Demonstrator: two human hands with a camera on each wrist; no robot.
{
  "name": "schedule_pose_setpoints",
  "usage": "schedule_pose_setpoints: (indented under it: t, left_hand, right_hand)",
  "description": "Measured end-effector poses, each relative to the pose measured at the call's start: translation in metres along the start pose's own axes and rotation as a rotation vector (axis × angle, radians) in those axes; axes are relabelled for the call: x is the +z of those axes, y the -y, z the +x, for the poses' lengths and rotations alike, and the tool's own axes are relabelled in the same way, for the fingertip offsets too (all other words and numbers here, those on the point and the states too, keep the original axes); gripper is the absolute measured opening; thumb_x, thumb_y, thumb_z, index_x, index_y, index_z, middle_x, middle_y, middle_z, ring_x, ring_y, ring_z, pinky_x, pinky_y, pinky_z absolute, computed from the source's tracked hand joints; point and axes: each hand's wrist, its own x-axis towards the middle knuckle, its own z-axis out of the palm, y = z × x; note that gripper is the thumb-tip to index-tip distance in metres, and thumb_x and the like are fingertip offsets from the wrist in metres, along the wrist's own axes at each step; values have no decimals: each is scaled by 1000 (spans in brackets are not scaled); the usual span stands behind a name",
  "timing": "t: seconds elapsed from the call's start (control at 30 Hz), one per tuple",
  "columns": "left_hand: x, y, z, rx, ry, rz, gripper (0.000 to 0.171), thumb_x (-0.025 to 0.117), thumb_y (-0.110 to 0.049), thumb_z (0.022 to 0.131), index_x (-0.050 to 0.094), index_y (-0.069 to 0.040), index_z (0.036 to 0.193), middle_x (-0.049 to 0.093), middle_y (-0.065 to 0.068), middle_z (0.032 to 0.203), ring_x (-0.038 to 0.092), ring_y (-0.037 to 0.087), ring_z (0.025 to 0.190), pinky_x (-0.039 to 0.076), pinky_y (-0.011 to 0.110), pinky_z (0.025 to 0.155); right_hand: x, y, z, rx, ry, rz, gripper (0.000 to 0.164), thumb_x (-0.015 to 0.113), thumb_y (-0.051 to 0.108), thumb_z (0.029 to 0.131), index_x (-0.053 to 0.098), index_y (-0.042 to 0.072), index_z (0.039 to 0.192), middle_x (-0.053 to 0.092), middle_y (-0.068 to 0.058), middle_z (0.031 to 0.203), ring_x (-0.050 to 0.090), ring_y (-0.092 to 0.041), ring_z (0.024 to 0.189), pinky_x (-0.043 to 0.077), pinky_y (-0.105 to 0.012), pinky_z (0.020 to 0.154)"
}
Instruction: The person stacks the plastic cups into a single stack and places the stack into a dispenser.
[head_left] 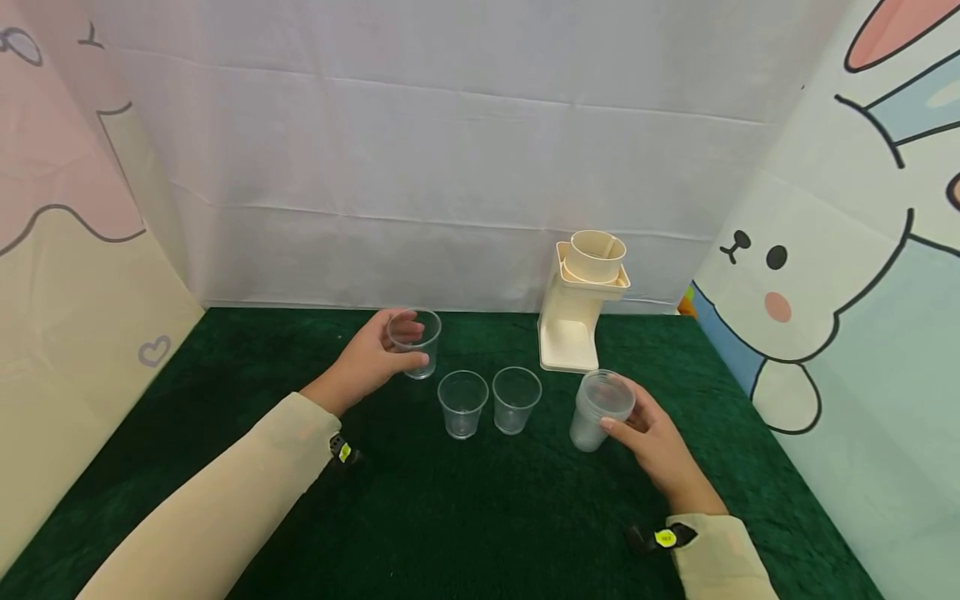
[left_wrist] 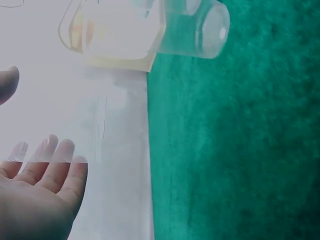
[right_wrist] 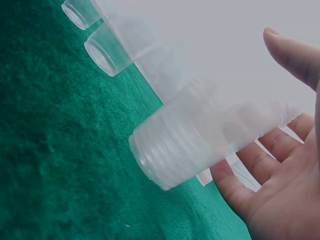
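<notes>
At the back left, my left hand [head_left: 372, 354] holds a clear plastic cup [head_left: 422, 354], its thumb on the near side and its fingers behind. In the left wrist view the fingertips [left_wrist: 65, 150] show through the clear wall, and that cup's outline is washed out. My right hand [head_left: 663, 446] grips a stack of nested clear cups [head_left: 588, 421] at the right, thumb in front near the rims. The right wrist view shows the stack [right_wrist: 170, 145] between the thumb [right_wrist: 292, 57] and the other fingers. Two single cups [head_left: 462, 408] [head_left: 517, 404] stand upright side by side between the hands.
A cream-coloured stand [head_left: 567, 342] with a round cup-shaped top [head_left: 596, 254] stands at the back, behind the stack. Dark green cloth [head_left: 450, 517] covers the table. A white curtain [head_left: 420, 167] hangs behind it, and printed cloth [head_left: 810, 325] borders the right side.
</notes>
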Motion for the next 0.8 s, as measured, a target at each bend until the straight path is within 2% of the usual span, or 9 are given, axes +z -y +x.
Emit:
schedule_pose_setpoints:
  t: [0.27,0.43,0.63,0.8]
  left_hand:
    - [3,-11,0,10,7,-34,73,78,-26,95,37,-12,154,52,9,147,51,27,136,42,57,110]
    - [5,-21,-1,51,4,-76,70,77,-22,96,39,-14,154,53,7,147,51,26,137,40,56,112]
    - [12,-30,-4,90,41,-144,71,74,-17,97,36,-12,157,51,9,150,50,29,137,41,55,112]
    - [20,-32,-3,123,72,-166,72,73,-14,98,35,-10,158,52,11,150,51,29,136,41,55,112]
  right_hand:
    - [0,0,0,0,0,-5,66,66,18,103,33,11,159,44,-18,153,46,-40,136,38,-62,108]
    - [0,0,0,6,-2,-6,66,66,19,103,33,11,159,44,-18,153,46,-40,136,38,-63,108]
    - [0,0,0,-1,-2,-4,66,66,18,103,33,11,159,44,-19,153,46,-40,136,38,-63,108]
    - [0,0,0,-3,-3,-6,66,66,18,103,33,11,159,44,-19,153,46,-40,135,39,-63,108]
